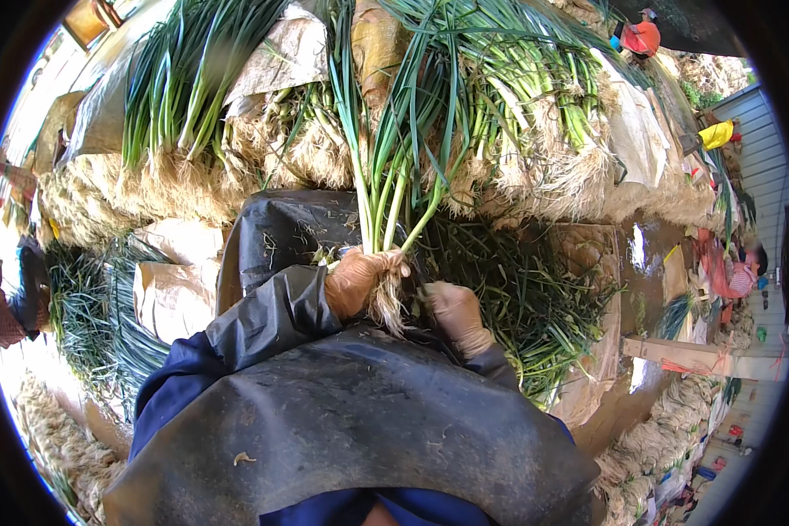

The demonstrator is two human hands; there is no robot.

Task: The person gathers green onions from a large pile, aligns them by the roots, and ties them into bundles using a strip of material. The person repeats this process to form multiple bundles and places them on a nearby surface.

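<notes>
My gloved left hand (pixel 352 285) is closed round the lower stalks of a bunch of green onions (pixel 387 203). Their long leaves point away from me, and the pale roots hang just below the fist. Close by on the right, my gloved right hand (pixel 458 316) is curled in beside the roots. Its fingertips are turned away, so whatever it may grip is hidden. A dark, dirt-marked apron (pixel 351 421) covers my lap under both hands.
Ahead lies a long heap of green onions (pixel 535 105), roots toward me, partly under sacking (pixel 285 48). Loose green leaf trimmings (pixel 535 298) pile up at my right. More green onions (pixel 105 307) lie at left. Other people, one in an orange top (pixel 642 39), are farther off.
</notes>
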